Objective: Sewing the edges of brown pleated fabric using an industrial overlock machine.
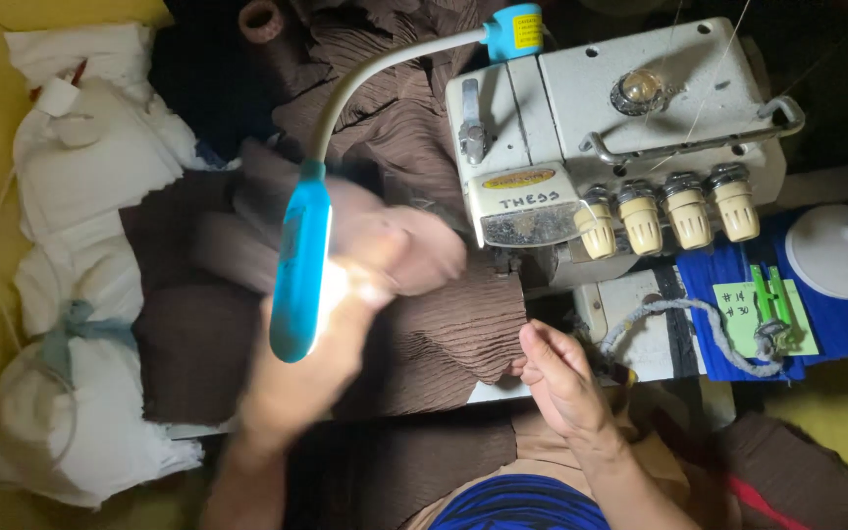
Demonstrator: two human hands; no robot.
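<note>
Feeding of the brown pleated fabric [449, 339] into the overlock sewing machine [610, 137] appears to be under way, judged from how the cloth lies; it is spread across the surface [645, 339] in front of the machine, with one edge drawn up toward the presser-foot area beneath the machine's front plate, though the needle itself is hidden in shadow. The left hand [395, 260] is seen blurred, partly behind the blue head of the gooseneck lamp [299, 263]; it lies on the cloth just left of the machine, and whether its fingers are closed on a fold or merely pressed flat cannot be told. The right hand [556, 378] is placed at the near edge of the fabric, fingers curled narrowly, seemingly pinching the hem between thumb and fingertips; the grip is partly hidden. More brown cloth is bunched behind and to the left of the machine, and further pieces hang over the lap below; how much of this has already been stitched cannot be read from the picture, so the share of work done is left uncertain. Four cream tension knobs [664, 211] are ranged along the machine front; a white bundle of cloth [85, 265] is heaped at the far left; a blue mat [841, 314] with a green clip and a grey cord lies to the right.
</note>
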